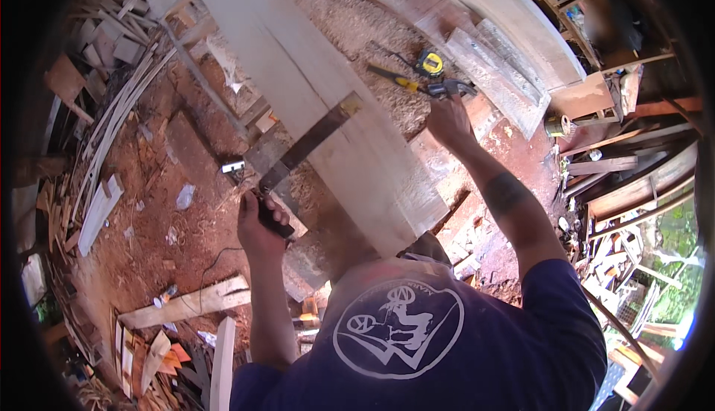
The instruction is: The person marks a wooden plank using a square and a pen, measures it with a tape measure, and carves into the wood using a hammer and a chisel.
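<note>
Handsaw, by its look, lies w/ its dark blade across a long pale board, L hand wrapped round the black handle. Prob. light, handle-heavy, blade thin & springy; best hold is the handle, fingers clear of the lower edge. R hand, beyond the board, is at the head end of a black-and-yellow hammer; can't tell if its fingers grip or merely touch. Yellow tape measure sits just beside. Shavings nr the hammer, reddish dirt floor to L, timber strips at far L.
</note>
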